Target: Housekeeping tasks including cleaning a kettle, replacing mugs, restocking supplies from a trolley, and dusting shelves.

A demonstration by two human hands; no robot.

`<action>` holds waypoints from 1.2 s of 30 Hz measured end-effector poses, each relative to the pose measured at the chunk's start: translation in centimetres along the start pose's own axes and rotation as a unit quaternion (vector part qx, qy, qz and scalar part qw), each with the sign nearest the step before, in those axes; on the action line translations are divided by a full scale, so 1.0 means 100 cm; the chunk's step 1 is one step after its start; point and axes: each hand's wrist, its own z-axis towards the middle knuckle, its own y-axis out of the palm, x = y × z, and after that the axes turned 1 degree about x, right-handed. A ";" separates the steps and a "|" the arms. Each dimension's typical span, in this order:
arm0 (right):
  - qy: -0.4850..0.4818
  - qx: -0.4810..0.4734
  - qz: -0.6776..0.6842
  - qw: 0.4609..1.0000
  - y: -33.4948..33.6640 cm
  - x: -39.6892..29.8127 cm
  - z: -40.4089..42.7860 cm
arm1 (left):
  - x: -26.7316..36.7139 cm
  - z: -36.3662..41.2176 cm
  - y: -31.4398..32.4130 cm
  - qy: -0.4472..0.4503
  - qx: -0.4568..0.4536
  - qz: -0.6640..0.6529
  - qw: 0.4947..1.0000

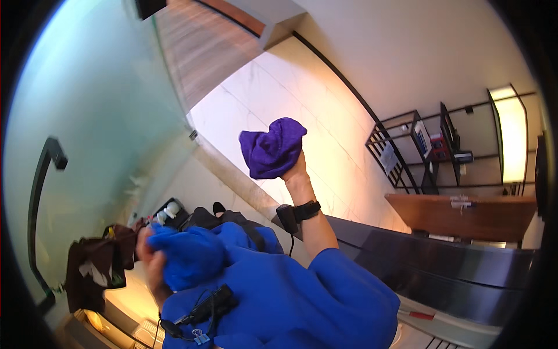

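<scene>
My right hand (296, 168) is raised in front of me and holds a bunched purple cloth (273, 148), which hides most of its fingers. A black strap with a small black box (287, 218) sits on that wrist. At the lower left, my left hand (151, 257) is blurred, its fingers closed on a bunched blue cloth (187, 255). Just left of this hand hangs a dark brown cloth or bag (89, 270). Below it, black cabled devices (213, 305) with a binder clip rest against my blue shirt.
A frosted glass panel with a black handle (39, 209) stands at left. A caddy (172, 213) holding bottles is beyond my left hand. On the right are a black wire shelf (392, 152), a wooden board (462, 218) and a dark glossy surface (436, 266).
</scene>
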 end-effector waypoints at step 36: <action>0.012 0.533 0.359 0.766 -0.485 -0.009 0.024 | -0.224 0.399 0.683 -0.073 -0.488 0.303 0.815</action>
